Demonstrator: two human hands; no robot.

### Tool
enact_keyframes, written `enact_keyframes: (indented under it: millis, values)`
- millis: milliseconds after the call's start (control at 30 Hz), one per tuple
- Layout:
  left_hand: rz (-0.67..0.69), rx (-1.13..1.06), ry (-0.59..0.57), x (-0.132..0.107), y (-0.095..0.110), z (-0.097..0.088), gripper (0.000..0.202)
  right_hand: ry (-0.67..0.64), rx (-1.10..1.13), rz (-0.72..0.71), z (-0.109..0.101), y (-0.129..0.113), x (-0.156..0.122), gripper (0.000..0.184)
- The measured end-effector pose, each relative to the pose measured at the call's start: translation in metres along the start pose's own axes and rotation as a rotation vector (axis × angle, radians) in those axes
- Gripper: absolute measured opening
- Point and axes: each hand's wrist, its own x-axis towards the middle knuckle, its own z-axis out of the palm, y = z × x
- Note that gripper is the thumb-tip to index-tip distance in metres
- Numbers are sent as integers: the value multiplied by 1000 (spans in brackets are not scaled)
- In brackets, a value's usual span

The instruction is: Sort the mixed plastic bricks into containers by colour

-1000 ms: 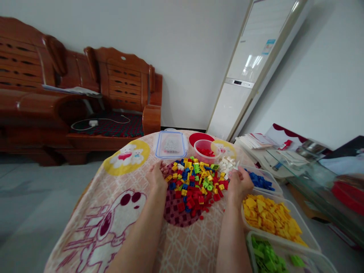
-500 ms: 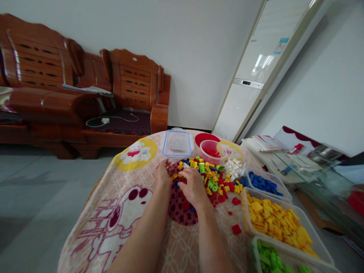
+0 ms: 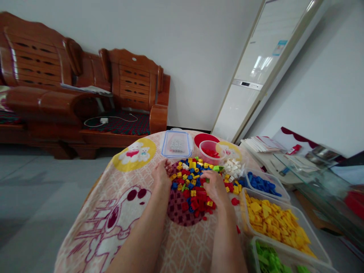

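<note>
A mixed pile of toy building bricks (image 3: 190, 175) in blue, yellow, red and green lies on the cloth between my hands. At its left edge my left hand (image 3: 162, 172) rests with the fingers curled inward; what they hold, if anything, is hidden. Over the right part of the pile, my right hand (image 3: 214, 185) reaches down with thumb and fingers drawn together. A bit of green shows by its fingertips, but I cannot tell whether it is gripped. Red bricks (image 3: 199, 203) are bunched at the near side of the pile.
White bricks (image 3: 233, 167) lie right of the pile. Behind stand a clear tub (image 3: 210, 145) with red bricks and a blue-rimmed box (image 3: 176, 155). On the right are boxes of blue bricks (image 3: 263, 184), yellow bricks (image 3: 274, 220) and green bricks (image 3: 270, 258).
My right hand has moved right across the pile, uncovering blue and yellow bricks in its middle. The left hand stays about where it was.
</note>
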Motion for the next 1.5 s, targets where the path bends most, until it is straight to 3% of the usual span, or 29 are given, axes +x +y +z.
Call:
enact_keyframes:
  millis: [167,300,433,567,733,1000,1367,1500]
  values:
    - [16,0,1,1,-1,-1,5,5,-12,75,-19,7,-2,32]
    - [19,1,-9,1,-1,-1,4,55,4,81,-20,0,1,27]
    - [9,-3,-2,0,-1,0,3,63,26,21,0,-20,6,31]
    - [10,-14,-2,0,-1,-1,4,-36,-47,-37,29,-40,6,44]
    - [9,-25,-10,-1,0,-1,4,-108,-192,-21,43,-46,6,26]
    - [4,6,-1,-1,1,0,5,-99,-124,18,35,-41,8,15]
    - [-29,-35,-3,1,2,-1,3,-87,124,37,3,-30,4,24]
    - [-26,-43,-4,1,1,-1,1,-3,266,127,-6,-20,3,21]
